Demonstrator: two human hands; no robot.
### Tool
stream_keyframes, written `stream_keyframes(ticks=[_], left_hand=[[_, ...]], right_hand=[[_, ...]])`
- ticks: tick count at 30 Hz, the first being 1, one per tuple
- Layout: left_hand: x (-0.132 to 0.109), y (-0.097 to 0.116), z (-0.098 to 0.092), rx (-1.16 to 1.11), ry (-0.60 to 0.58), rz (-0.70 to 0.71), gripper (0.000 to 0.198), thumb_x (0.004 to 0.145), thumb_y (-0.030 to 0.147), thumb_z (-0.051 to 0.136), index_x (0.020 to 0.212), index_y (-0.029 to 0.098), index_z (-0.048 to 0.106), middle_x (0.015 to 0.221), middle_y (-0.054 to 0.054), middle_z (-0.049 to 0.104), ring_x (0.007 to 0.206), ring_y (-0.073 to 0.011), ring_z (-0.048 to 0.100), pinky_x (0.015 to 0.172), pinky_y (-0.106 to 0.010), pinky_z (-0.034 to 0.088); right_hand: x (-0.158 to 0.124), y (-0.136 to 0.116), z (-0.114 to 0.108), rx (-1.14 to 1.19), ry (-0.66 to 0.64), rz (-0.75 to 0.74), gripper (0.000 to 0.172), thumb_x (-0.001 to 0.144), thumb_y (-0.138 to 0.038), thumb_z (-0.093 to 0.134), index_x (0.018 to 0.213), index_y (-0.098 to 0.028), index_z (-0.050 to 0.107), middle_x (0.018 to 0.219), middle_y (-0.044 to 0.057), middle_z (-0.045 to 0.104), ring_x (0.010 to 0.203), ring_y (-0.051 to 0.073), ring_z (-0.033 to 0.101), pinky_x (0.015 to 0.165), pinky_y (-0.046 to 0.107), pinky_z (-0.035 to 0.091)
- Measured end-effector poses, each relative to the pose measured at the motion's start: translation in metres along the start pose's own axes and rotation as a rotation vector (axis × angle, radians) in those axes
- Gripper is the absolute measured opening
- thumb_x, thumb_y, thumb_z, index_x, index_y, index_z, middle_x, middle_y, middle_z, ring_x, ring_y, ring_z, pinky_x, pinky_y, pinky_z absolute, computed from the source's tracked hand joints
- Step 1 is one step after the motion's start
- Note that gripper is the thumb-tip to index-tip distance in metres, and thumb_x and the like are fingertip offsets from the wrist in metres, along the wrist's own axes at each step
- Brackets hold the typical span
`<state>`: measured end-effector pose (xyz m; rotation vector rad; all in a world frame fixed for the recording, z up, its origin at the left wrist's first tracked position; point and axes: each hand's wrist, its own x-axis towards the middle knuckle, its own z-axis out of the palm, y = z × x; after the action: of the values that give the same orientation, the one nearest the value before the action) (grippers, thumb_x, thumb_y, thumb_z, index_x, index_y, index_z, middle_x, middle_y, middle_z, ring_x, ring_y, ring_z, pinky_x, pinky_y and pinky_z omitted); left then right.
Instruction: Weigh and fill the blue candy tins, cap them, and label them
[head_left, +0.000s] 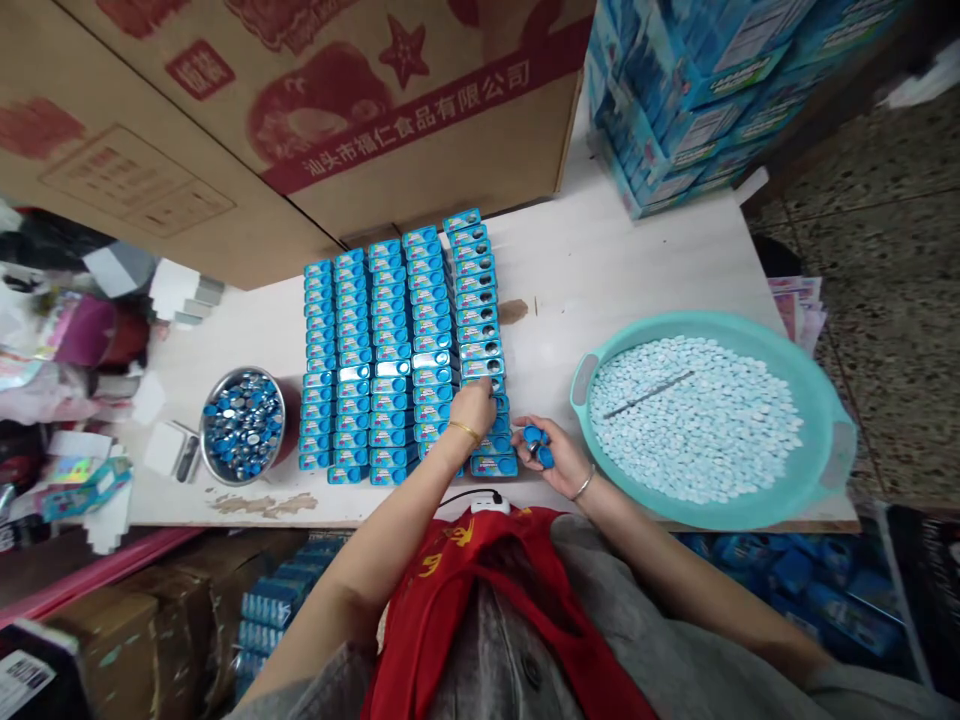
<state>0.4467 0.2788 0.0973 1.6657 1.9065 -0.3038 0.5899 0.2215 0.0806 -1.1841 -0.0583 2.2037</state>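
Several columns of small blue tins (390,370) stand packed on the white table. My left hand (474,408) is over the rightmost column, its fingertips down on one tin; whether it pinches a lid is hidden. Tins farther up that column show dark openings, while those in the other columns have blue round lids. Beside the near end of the column, my right hand (553,455) is curled palm up around several blue lids (537,446). A steel bowl (280,452) of blue and silver lids sits to the left.
A green basin (709,518) of pale candies, with a thin dark stick on them, stands at the right. Large cartons (450,130) line the back. Wrapped blue boxes (675,110) are stacked at the back right. A white plug (489,503) lies at the front edge.
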Motion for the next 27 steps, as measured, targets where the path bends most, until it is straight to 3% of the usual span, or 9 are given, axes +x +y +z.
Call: stream_keyframes(ticks=[6,11,13,16,18,20,24,27], left_hand=[[0.024,0.003,-0.008,0.119,-0.177,-0.105,0.031,0.073,0.042,0.065,0.091,0.017,0.065,0.099,-0.013,0.067,0.095,-0.0264,0.063,0.077,-0.032,0.048],[0.02,-0.003,-0.01,0.144,-0.161,-0.119,0.032,0.075,0.046,0.063,0.089,0.017,0.066,0.098,-0.013,0.067,0.094,-0.0263,0.063,0.078,-0.033,0.047],[0.007,-0.006,-0.008,0.062,-0.096,-0.063,0.029,0.079,0.043,0.059,0.093,0.018,0.064,0.095,-0.01,0.067,0.091,-0.0229,0.063,0.077,-0.031,0.047],[-0.016,-0.008,-0.001,-0.276,-0.018,0.151,0.026,0.083,0.035,0.055,0.103,0.019,0.06,0.089,-0.004,0.065,0.083,-0.0157,0.06,0.076,-0.027,0.046],[-0.027,-0.007,0.004,-0.453,-0.013,0.292,0.022,0.079,0.029,0.06,0.098,0.019,0.061,0.09,-0.002,0.063,0.085,-0.0141,0.058,0.08,-0.026,0.045],[-0.03,-0.005,0.007,-0.506,0.013,0.33,0.011,0.075,0.022,0.062,0.086,0.018,0.063,0.089,-0.002,0.062,0.088,-0.0143,0.056,0.082,-0.026,0.044],[-0.01,-0.007,-0.001,-0.443,0.108,0.137,0.006,0.08,0.021,0.054,0.081,0.018,0.059,0.077,0.0,0.061,0.074,-0.0118,0.055,0.071,-0.023,0.043],[0.014,-0.01,-0.013,-0.197,0.108,0.015,0.009,0.082,0.026,0.054,0.085,0.019,0.059,0.08,-0.001,0.064,0.076,-0.0132,0.058,0.069,-0.023,0.043]], right_hand=[[-0.002,0.0,0.002,-0.098,-0.014,-0.051,0.039,0.075,-0.041,0.055,0.107,-0.018,0.055,0.062,0.0,0.061,0.037,0.009,0.044,0.032,0.019,0.019],[-0.001,0.001,0.007,-0.146,-0.005,-0.111,0.064,0.076,-0.046,0.055,0.133,-0.025,0.033,0.062,-0.004,0.06,0.035,0.01,0.045,0.031,0.019,0.021],[0.001,0.0,0.009,-0.106,-0.023,-0.116,0.069,0.077,-0.046,0.055,0.136,-0.026,0.026,0.062,-0.004,0.059,0.035,0.01,0.045,0.031,0.019,0.021],[0.003,-0.002,0.012,-0.046,-0.018,-0.097,0.069,0.076,-0.046,0.055,0.136,-0.027,0.027,0.058,-0.005,0.056,0.034,0.01,0.044,0.031,0.019,0.021],[0.005,-0.003,0.015,-0.03,0.007,-0.074,0.069,0.075,-0.047,0.057,0.135,-0.027,0.03,0.055,-0.007,0.053,0.033,0.01,0.043,0.03,0.019,0.021],[0.007,-0.004,0.019,-0.033,0.018,-0.056,0.068,0.074,-0.048,0.058,0.134,-0.028,0.031,0.053,-0.008,0.05,0.032,0.01,0.043,0.029,0.019,0.022],[0.009,-0.007,0.025,-0.07,-0.036,-0.055,0.06,0.076,-0.054,0.055,0.128,-0.032,0.036,0.053,-0.008,0.051,0.033,0.01,0.044,0.029,0.018,0.02],[0.009,-0.011,0.024,-0.091,-0.081,-0.016,0.048,0.079,-0.058,0.05,0.117,-0.029,0.047,0.054,-0.005,0.055,0.033,0.009,0.043,0.03,0.019,0.02]])
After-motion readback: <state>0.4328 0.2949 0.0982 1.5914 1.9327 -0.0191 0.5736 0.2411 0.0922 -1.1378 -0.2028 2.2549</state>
